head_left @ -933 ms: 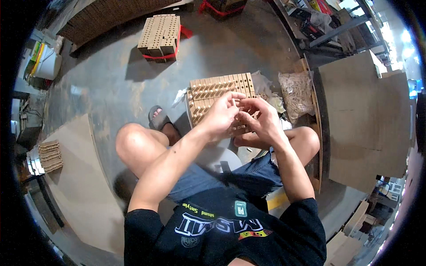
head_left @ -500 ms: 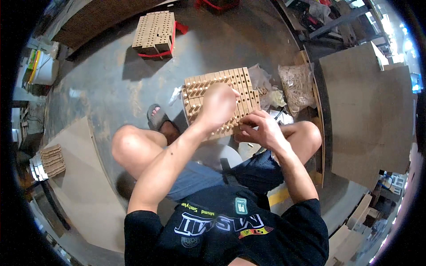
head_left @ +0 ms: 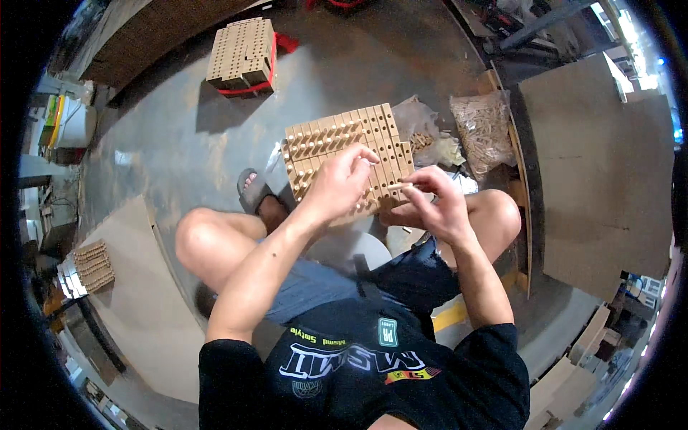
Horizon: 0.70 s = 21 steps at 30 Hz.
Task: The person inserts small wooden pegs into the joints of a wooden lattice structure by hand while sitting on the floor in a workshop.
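In the head view, the drilled wooden block [head_left: 383,136] sat between the person's knees, and was the landmark for all else; pale dowels [head_left: 326,140] stood upright in rows on its left part, while holes showed bare on its right; the left hand [head_left: 340,185] hung over its middle, fingers curled, though whether they gripped anything I could not tell; the right hand [head_left: 441,206], at its right near corner, pinched a single dowel [head_left: 399,186] between thumb and fingers; beyond its right edge lay a clear bag of dowels [head_left: 481,132]; beyond its far left corner stood a red-strapped block stack [head_left: 240,57].
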Motion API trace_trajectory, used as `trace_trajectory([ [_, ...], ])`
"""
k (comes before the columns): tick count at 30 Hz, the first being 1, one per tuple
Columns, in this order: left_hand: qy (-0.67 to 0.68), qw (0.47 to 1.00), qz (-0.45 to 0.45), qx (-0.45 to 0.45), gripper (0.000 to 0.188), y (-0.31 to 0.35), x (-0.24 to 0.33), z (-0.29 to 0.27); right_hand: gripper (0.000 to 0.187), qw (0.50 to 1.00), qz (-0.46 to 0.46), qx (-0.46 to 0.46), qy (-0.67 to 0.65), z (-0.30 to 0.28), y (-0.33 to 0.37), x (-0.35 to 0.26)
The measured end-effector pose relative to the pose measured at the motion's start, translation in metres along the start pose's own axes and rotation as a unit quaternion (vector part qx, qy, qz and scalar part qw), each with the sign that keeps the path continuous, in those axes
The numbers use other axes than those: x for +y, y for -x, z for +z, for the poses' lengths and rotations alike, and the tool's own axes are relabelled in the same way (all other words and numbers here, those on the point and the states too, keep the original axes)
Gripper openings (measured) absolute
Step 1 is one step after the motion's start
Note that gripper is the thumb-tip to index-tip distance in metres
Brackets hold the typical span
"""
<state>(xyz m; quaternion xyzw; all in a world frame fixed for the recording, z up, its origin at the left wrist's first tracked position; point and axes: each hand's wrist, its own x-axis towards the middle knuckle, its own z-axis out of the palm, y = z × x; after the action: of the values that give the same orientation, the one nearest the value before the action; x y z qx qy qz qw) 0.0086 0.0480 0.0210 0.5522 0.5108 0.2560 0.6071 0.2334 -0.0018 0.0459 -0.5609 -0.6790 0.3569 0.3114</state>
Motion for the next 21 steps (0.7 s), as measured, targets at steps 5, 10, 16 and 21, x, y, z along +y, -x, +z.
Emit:
trace_trajectory([
  [5,-0.024,1.0,-0.007,0.001,0.021,-0.005,-0.01,-0.003,0.019,0.838,0.27,0.028,-0.473,0.005,0.013,0.006],
  [10,-0.076,0.997,0.009,-0.003,0.022,-0.002,0.004,-0.004,0.026,0.802,0.271,0.08,-0.525,0.018,0.019,0.007],
  [16,-0.052,0.999,-0.015,-0.007,0.023,-0.001,0.003,-0.004,0.024,0.797,0.295,0.041,-0.525,0.02,0.02,0.007],
  [21,-0.071,0.997,-0.004,-0.004,0.022,0.0,0.007,-0.003,0.024,0.802,0.296,0.05,-0.517,0.023,0.021,0.009],
])
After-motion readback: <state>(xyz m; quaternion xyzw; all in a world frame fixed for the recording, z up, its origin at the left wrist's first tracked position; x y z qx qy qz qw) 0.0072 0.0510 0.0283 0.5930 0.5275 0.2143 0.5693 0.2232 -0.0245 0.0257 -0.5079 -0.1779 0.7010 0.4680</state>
